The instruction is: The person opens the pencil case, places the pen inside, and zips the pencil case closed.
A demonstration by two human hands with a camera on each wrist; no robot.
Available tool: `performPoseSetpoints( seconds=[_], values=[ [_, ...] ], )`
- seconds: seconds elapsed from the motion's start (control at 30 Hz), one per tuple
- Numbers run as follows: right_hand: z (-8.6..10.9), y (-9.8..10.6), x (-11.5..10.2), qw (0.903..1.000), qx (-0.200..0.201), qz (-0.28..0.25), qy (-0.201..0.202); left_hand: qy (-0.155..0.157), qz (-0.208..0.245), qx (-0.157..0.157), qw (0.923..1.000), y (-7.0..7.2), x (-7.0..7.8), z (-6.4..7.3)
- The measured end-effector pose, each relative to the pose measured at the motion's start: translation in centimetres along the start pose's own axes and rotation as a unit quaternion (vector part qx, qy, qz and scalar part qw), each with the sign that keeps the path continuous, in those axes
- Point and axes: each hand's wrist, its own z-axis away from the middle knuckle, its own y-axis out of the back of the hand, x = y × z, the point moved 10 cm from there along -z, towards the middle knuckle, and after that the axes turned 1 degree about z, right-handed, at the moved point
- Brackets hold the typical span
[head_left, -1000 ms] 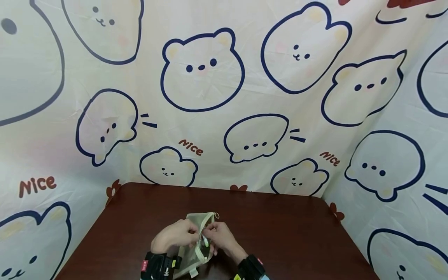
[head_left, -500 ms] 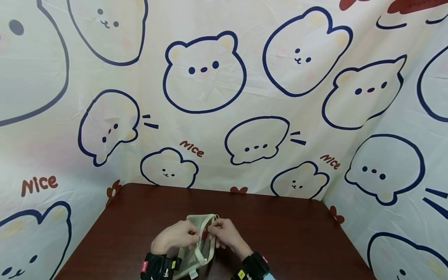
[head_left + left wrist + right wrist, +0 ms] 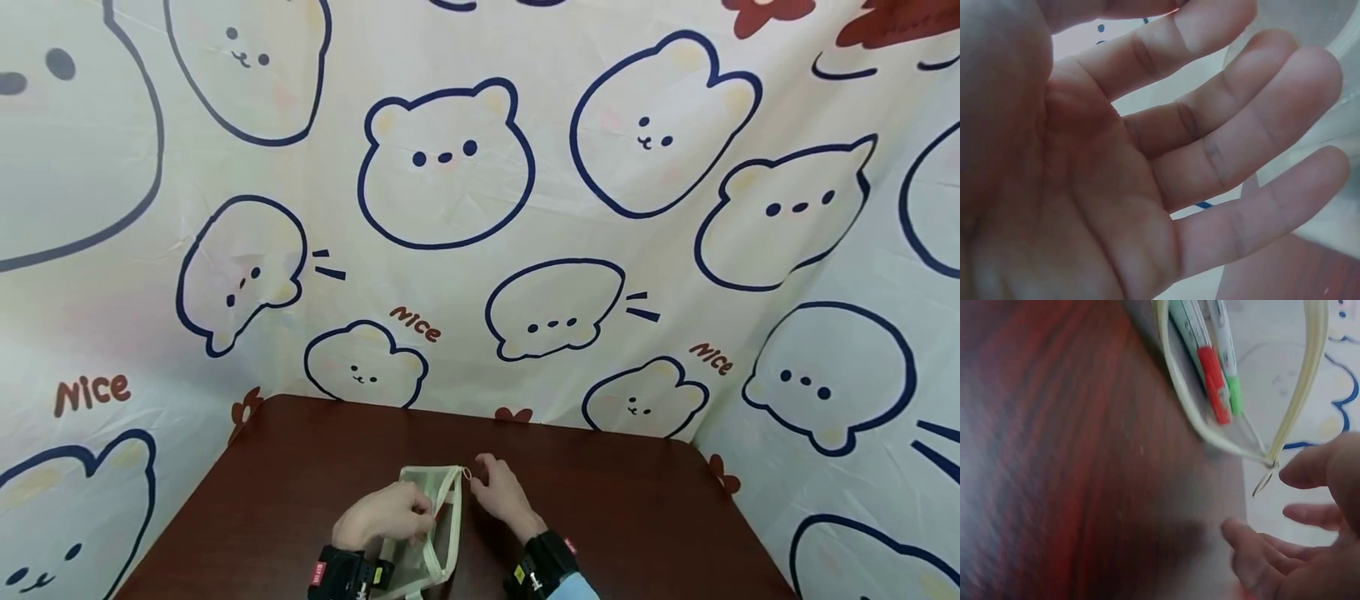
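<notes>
A pale green zip pouch (image 3: 454, 542) of see-through mesh lies on the table with its mouth apart. My left hand (image 3: 390, 515) pinches one edge of the mouth; the contact itself is out of sight in the left wrist view, where several fingers (image 3: 1235, 137) spread out beside pale mesh. Inside the pouch, the right wrist view shows a marker with a red cap (image 3: 1215, 384) and a marker with a green cap (image 3: 1235, 394). Just off the pouch's far corner, by its small cord loop (image 3: 1263, 481), my right hand (image 3: 502, 496) has loosely bent fingers and holds nothing.
The dark brown table (image 3: 615, 517) reaches back to a cloth backdrop (image 3: 450, 200) printed with bear outlines. More of that cloth hangs at the left and right sides. A black wrist strap (image 3: 341, 573) sits on each forearm.
My right hand has drawn out of the pouch's mouth and moved right and away, fingers loosened. A red marker part has sunk deeper inside. The left hand keeps its hold. The head view has tilted slightly.
</notes>
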Motion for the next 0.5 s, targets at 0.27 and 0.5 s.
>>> performPoseSetpoints(
  seconds=[0.27,0.5],
  values=[
    [-0.4,-2.0,1.8,0.9955,-0.072,-0.060,-0.008,0.019,0.028,-0.022,0.9992,-2.6,-0.6,-0.2],
    [-1.5,-1.6,1.7,0.9926,-0.089,-0.083,-0.006,0.023,0.039,-0.015,0.9989,-2.2,-0.4,-0.9]
  ],
)
